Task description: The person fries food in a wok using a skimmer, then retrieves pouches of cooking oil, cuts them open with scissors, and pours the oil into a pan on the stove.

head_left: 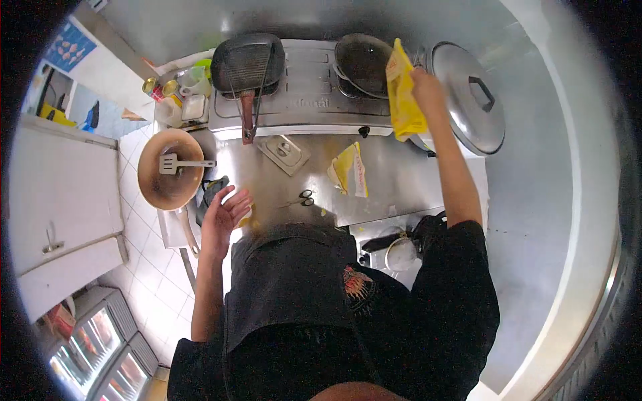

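My right hand [429, 95] is raised at the right end of the stove, wrapped round the upper part of a yellow packet [404, 107]. The packet hangs upright beside a dark round pan [363, 60] on the right burner. My left hand [226, 212] is held over the counter's left side, palm up and fingers apart, with nothing in it. Another yellow and white packet [349, 168] lies on the steel counter. Black-handled scissors [305, 198] rest nearer my apron, and a small steel container lid [285, 154] lies farther back.
A square grill pan [247, 63] sits on the left burner, its handle reaching over the front edge. A large pot lid [465, 100] leans at the right wall. On the left stands a brown frying pan [154, 184] with a white spatula [168, 164]. Jars and tubs [171, 110] crowd the far left corner.
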